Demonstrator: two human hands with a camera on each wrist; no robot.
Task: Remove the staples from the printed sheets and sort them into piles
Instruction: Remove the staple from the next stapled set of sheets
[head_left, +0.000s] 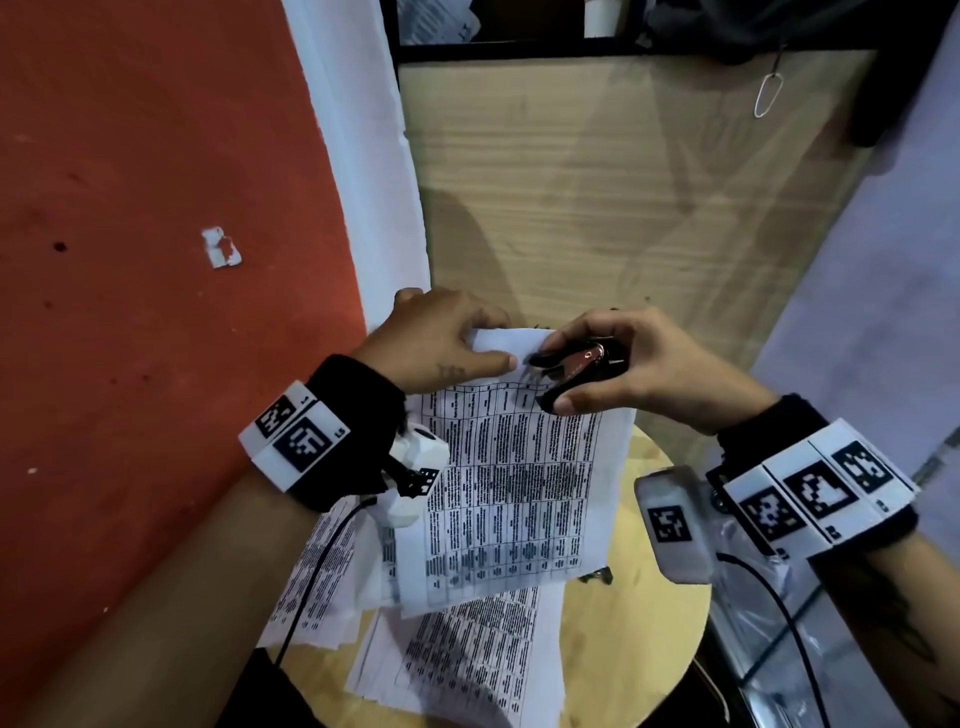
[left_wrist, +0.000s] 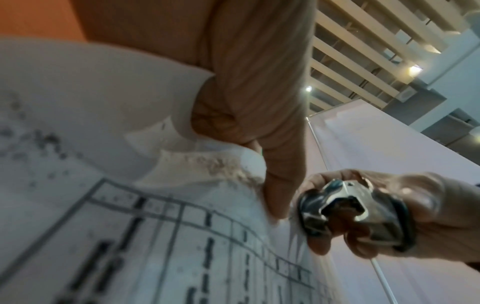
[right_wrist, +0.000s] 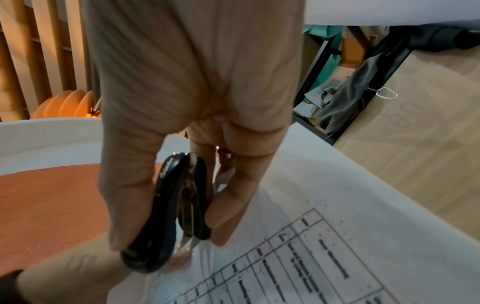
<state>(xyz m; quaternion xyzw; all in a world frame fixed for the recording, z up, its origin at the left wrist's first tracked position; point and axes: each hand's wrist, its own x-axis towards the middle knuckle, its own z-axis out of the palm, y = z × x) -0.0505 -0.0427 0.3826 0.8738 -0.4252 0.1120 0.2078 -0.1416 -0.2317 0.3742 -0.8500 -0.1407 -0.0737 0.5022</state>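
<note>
sheets (head_left: 514, 483) w/ printed tables, text illegible

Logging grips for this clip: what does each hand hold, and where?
Right hand pinches the staple remover by its black side grips. Left hand pinches the printed sheets at their top corner.
</note>
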